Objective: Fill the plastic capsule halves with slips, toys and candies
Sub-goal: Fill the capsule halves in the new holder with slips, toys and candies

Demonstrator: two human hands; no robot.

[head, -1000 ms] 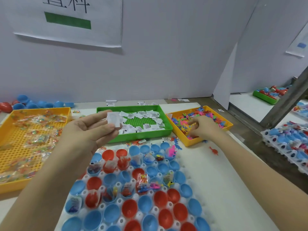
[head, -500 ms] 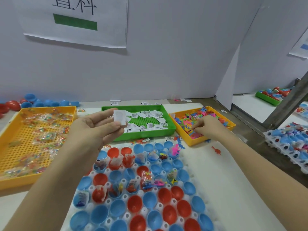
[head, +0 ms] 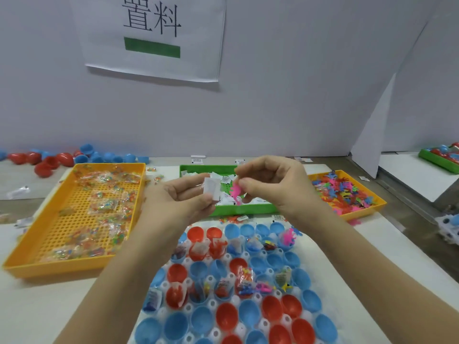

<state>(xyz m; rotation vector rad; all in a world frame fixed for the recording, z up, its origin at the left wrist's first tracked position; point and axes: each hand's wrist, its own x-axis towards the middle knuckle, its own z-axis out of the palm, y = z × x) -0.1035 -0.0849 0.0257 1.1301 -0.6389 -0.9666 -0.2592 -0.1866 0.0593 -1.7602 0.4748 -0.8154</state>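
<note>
Your left hand (head: 183,197) pinches a white slip (head: 211,189) and your right hand (head: 270,184) pinches a pink toy (head: 236,191), the two held close together above the green tray (head: 246,209); the red and blue capsule halves (head: 238,289) sit in their rack just below your wrists

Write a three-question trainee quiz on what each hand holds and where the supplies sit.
1. True or false: the left hand pinches a small white paper slip.
2. What do the right hand fingers hold? A) a small pink plastic toy B) a red capsule half C) a candy packet
3. Fill in: the clear-wrapped candy packets lie in the perforated orange plastic tray on the person's ____ side.

Key: 1 true; 2 A; 3 left.
</note>
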